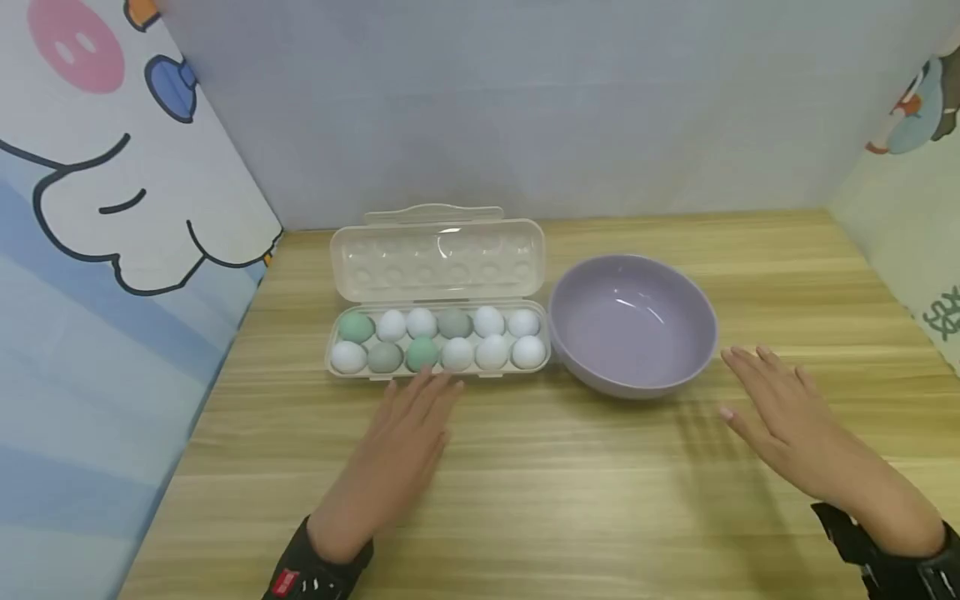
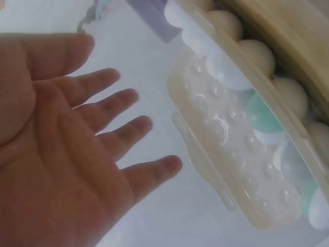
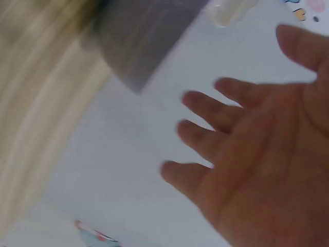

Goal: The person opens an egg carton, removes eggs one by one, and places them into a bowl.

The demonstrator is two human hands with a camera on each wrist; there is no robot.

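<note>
An egg carton [image 1: 437,260] of clear plastic stands on the table with its lid tipped back. Two rows of eggs fill it, mostly white ones [image 1: 457,354] with several green or grey-green ones [image 1: 356,327]. To its right sits a purple bowl [image 1: 633,325] with nothing in it. My left hand [image 1: 397,450] is over the table just in front of the carton, fingers extended and holding nothing. Beyond the bowl's right side, my right hand [image 1: 795,425] hovers with fingers spread, also holding nothing. Both palms show bare in the wrist views.
The wooden table [image 1: 540,500] backs onto a plain grey wall [image 1: 525,108]. A cartoon-printed panel [image 1: 97,375] rises along the left edge, and another printed panel [image 1: 892,217] borders the right.
</note>
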